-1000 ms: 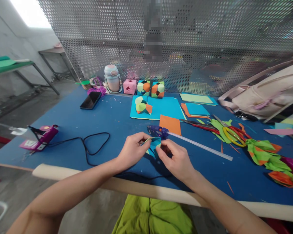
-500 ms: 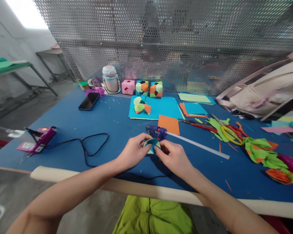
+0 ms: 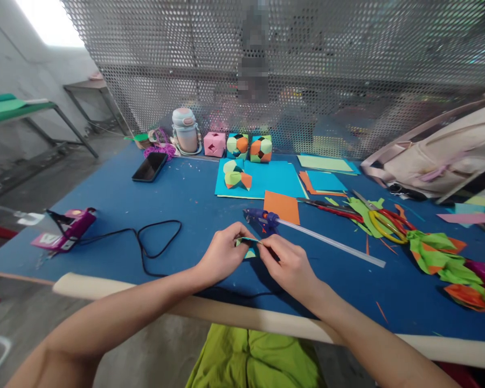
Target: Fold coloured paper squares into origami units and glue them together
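Note:
A small folded paper piece (image 3: 249, 252), blue and pale green, is held over the blue table between both hands. My left hand (image 3: 223, 253) grips its left side, fingers closed. My right hand (image 3: 290, 261) pinches its right edge between thumb and fingers. Just beyond the hands lies a blue glue gun (image 3: 262, 216) with a long clear glue stick (image 3: 331, 242) in its back. An orange paper square (image 3: 282, 206) is behind the glue gun. Farther back, a folded green and orange paper piece (image 3: 237, 179) rests on blue sheets (image 3: 275, 180).
Scissors with yellow handles (image 3: 388, 226) lie among scraps at right, near a beige bag (image 3: 428, 151). Paper cubes (image 3: 261, 148) and a bottle (image 3: 185, 132) line the metal mesh. A phone (image 3: 149, 167), black cable (image 3: 139, 242) and purple box (image 3: 70, 231) are left.
The paper piece has turned from showing its rounded, opened face to a flatter, more edge-on view. My right fingers now pinch its upper right edge. The view has shifted slightly.

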A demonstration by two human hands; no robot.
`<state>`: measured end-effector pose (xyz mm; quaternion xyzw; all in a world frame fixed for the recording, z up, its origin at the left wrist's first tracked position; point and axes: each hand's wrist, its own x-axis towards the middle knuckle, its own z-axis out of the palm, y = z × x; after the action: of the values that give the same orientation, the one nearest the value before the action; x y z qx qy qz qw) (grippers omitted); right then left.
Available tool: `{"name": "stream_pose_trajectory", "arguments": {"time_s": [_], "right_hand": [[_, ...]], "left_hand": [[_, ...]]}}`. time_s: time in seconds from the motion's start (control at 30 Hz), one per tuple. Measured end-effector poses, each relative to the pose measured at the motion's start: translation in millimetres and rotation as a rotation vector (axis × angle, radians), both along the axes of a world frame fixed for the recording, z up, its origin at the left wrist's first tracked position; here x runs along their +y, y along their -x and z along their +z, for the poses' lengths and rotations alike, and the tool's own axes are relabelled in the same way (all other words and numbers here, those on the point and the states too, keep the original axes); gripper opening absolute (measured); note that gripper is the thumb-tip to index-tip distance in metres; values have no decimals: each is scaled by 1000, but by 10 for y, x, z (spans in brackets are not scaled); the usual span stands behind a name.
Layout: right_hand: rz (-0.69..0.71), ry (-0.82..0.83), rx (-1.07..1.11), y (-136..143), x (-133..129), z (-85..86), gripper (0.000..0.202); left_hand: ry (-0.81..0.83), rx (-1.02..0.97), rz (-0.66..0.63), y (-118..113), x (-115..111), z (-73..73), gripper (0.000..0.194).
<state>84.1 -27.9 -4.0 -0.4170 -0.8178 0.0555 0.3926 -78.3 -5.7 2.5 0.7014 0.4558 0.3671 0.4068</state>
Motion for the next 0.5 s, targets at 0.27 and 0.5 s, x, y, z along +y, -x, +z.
{"name": "stream_pose_trajectory", "arguments": {"time_s": [0.27,0.5], "right_hand": [[18,-31,13,12,-5,-16,16],[25,-51,57,16,7,9,10]], "left_hand": [[36,-61,25,-1,-16,20,19],[29,-105,7,1,34,12,18]]}}
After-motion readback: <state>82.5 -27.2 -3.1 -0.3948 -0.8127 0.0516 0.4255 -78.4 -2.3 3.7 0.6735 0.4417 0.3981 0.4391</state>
